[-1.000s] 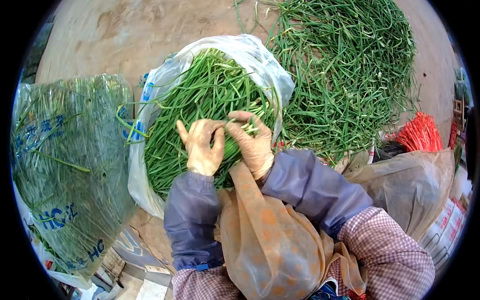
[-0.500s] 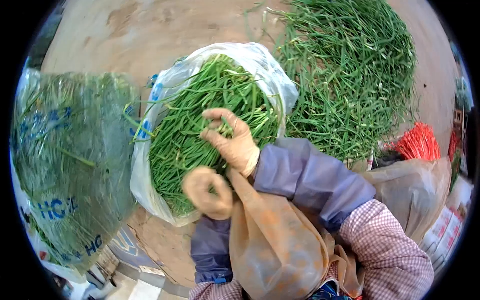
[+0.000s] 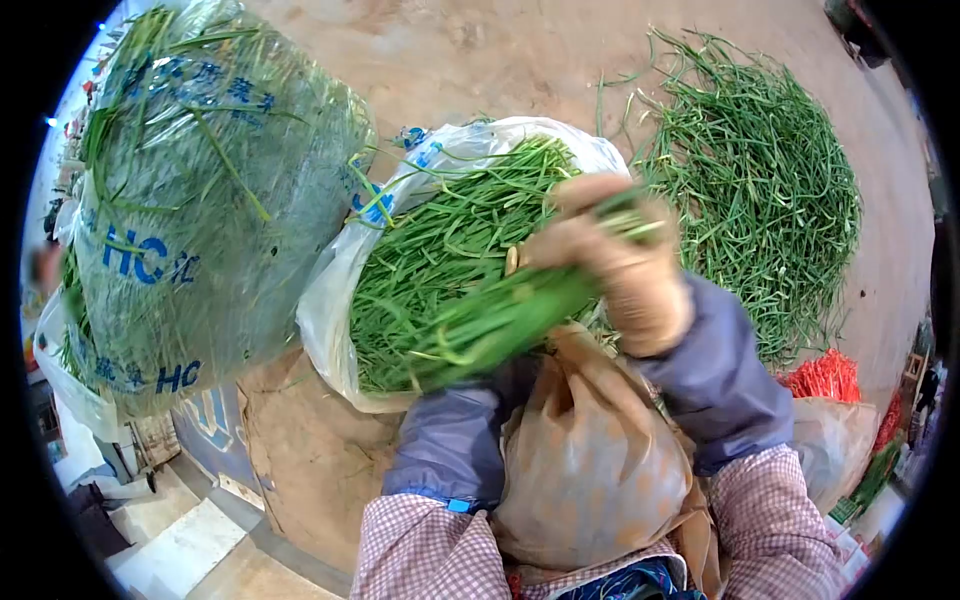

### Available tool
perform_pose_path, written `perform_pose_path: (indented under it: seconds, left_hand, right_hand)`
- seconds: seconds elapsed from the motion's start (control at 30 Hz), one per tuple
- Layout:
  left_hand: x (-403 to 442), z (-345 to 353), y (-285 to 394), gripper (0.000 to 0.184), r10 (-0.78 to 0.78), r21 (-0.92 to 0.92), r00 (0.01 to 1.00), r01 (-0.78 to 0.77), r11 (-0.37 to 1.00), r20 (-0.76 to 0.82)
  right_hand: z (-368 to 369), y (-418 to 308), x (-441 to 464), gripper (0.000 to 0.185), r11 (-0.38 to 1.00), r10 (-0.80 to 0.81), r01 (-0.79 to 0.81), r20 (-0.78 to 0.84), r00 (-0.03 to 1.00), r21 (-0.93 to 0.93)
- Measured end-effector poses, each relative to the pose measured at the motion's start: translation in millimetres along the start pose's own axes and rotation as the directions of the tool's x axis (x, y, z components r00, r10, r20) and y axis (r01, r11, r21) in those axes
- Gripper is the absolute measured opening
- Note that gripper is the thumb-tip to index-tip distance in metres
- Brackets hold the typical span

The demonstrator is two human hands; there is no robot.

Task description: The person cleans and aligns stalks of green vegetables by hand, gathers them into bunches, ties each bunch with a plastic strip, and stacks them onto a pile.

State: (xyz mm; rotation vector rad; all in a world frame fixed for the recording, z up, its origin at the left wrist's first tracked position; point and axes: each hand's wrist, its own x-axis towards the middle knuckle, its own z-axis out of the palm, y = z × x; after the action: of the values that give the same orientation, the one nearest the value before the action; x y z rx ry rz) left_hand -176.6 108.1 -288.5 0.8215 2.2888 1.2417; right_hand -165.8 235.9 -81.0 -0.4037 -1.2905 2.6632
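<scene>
My right hand (image 3: 625, 265) is wrapped round a bunch of long green stalks (image 3: 505, 325), pale ends at the right, leaves reaching down to the left, somewhat blurred. The bunch hangs above the near side of an open white plastic bag (image 3: 328, 340), which is full of similar green stalks (image 3: 440, 240). My left hand is hidden beneath the bunch; only its blue-grey sleeve (image 3: 450, 430) shows at the bag's near edge.
A large filled clear bag with blue lettering (image 3: 250, 260) stands at the left. Loose green stalks (image 3: 765, 200) lie heaped on the brown surface (image 3: 440, 50) at the right. Red strands (image 3: 825, 377) and a translucent bag (image 3: 825, 440) are at the lower right.
The view has turned, shifting the bags and heap. My right hand has taken hold of a bunch and moved right; my left hand has gone out of sight beneath it.
</scene>
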Motion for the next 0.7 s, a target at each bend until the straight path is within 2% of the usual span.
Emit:
perform_pose_path:
  seconds: [0.03, 0.1, 0.13, 0.17, 0.23, 0.27, 0.3, 0.37, 0.47, 0.5, 0.53, 0.57, 0.6, 0.63, 0.67, 0.7]
  left_hand:
    - [2, -5, 0, 0.035, 0.027, 0.060, 1.000, -0.027, 0.998, 0.002]
    - [-1, -15, -2, 0.036, 0.115, 0.201, 0.993, -0.115, 0.973, 0.011]
    - [-3, -21, -3, 0.036, 0.165, 0.269, 0.986, -0.164, 0.949, 0.019]
    - [-7, -27, -7, 0.037, 0.203, 0.306, 0.979, -0.200, 0.931, 0.024]
    - [-16, -43, -18, 0.038, 0.109, 0.140, 0.992, -0.116, 0.983, 0.057]
    - [-20, -55, -24, 0.033, -0.004, -0.060, 0.996, 0.010, 0.998, 0.089]
    - [-24, -68, -29, 0.030, -0.118, -0.249, 0.986, 0.144, 0.958, 0.119]
    - [-23, -116, -4, 0.031, -0.213, -0.271, 0.972, 0.231, 0.935, 0.097]
    - [-5, -188, 108, 0.053, -0.036, -0.399, 0.991, -0.016, 0.917, -0.125]
    - [-3, -207, 166, 0.064, 0.030, -0.431, 0.982, -0.110, 0.896, -0.188]
    - [-6, -218, 225, 0.082, 0.098, -0.429, 0.976, -0.176, 0.886, -0.197]
    - [-12, -225, 285, 0.092, 0.344, -0.361, 0.932, -0.363, 0.859, -0.117]
    - [-17, -224, 333, 0.102, 0.506, -0.304, 0.860, -0.500, 0.811, -0.063]
    - [-23, -219, 371, 0.099, 0.602, -0.216, 0.798, -0.586, 0.781, 0.011]
    - [-30, -213, 394, 0.096, 0.680, -0.137, 0.727, -0.667, 0.733, 0.096]
    - [-40, -209, 402, 0.094, 0.678, -0.046, 0.728, -0.677, 0.734, 0.102]
  right_hand:
    - [-15, -22, -3, 0.025, 0.978, -0.162, 0.154, -0.046, 0.986, -0.140]
    - [-63, -41, 5, 0.021, 0.889, -0.443, 0.434, -0.039, 0.895, -0.149]
    - [-93, -50, 9, 0.015, 0.830, -0.496, 0.437, -0.099, 0.863, -0.345]
    - [-111, -62, 4, 0.011, 0.802, -0.537, 0.426, -0.193, 0.821, -0.418]
    - [-125, -103, -21, 0.012, 0.721, -0.638, 0.514, -0.156, 0.754, -0.465]
    - [-130, -121, -32, 0.013, 0.679, -0.694, 0.610, -0.085, 0.715, -0.409]
    - [-128, -138, -43, 0.015, 0.621, -0.754, 0.694, -0.036, 0.656, -0.364]
    - [-125, -161, -61, 0.015, 0.567, -0.806, 0.706, -0.108, 0.582, -0.425]
    - [-90, -181, -88, 0.014, 0.553, -0.827, 0.718, -0.167, 0.537, -0.423]
    - [-71, -180, -96, 0.014, 0.569, -0.818, 0.714, -0.200, 0.539, -0.408]
    - [-54, -175, -102, 0.015, 0.543, -0.835, 0.743, -0.164, 0.525, -0.392]
    - [-32, -168, -111, 0.017, 0.570, -0.819, 0.739, -0.180, 0.545, -0.360]
    - [-12, -160, -118, 0.017, 0.545, -0.837, 0.791, -0.118, 0.535, -0.277]
    - [4, -154, -126, 0.017, 0.518, -0.854, 0.834, -0.057, 0.517, -0.188]
    - [21, -150, -141, 0.016, 0.556, -0.831, 0.818, -0.094, 0.548, -0.149]
    - [34, -149, -159, 0.016, 0.591, -0.806, 0.799, -0.129, 0.578, -0.109]
